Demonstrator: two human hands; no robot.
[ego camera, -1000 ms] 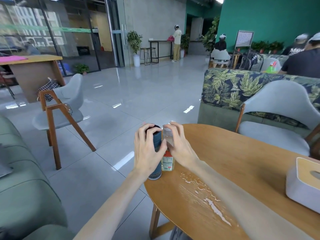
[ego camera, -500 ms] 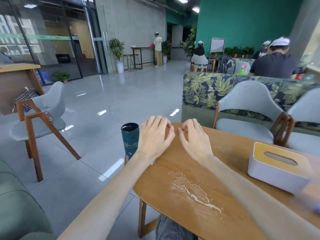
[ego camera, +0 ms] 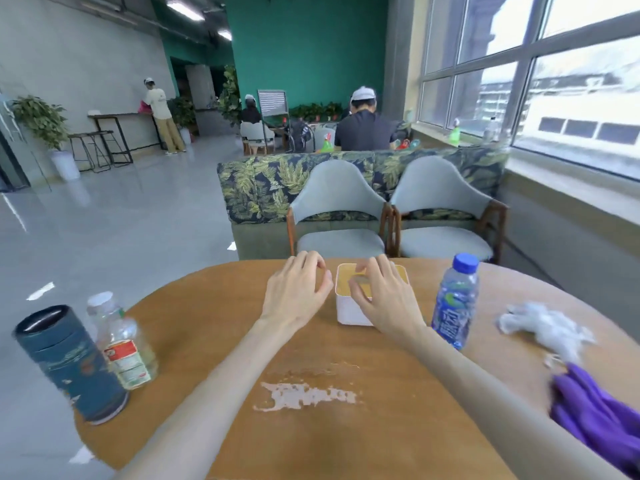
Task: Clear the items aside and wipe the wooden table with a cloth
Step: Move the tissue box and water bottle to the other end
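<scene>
A round wooden table (ego camera: pixel 214 317) carries a white spill (ego camera: pixel 308 396) near its front. At the far middle stands a white tissue box (ego camera: pixel 346 311) with a wooden lid. My left hand (ego camera: pixel 294 292) hovers just left of the box, fingers curled and holding nothing. My right hand (ego camera: pixel 384 299) lies over the box's top and right side, fingers spread; whether it grips the box is unclear. At the left edge stand a dark blue canister (ego camera: pixel 72 365) and a small clear bottle (ego camera: pixel 121 344). A purple cloth (ego camera: pixel 595 414) lies at the right edge.
A blue-capped water bottle (ego camera: pixel 455 303) stands right of the box. Crumpled white tissue (ego camera: pixel 543 327) lies further right. Two grey chairs (ego camera: pixel 346 216) and a leaf-patterned sofa (ego camera: pixel 263 188) stand behind the table. People sit and stand in the background. Windows line the right wall.
Both hands let go of the canister and small bottle at the left edge and moved right to the tissue box. My view swung right, revealing the water bottle, tissue and purple cloth.
</scene>
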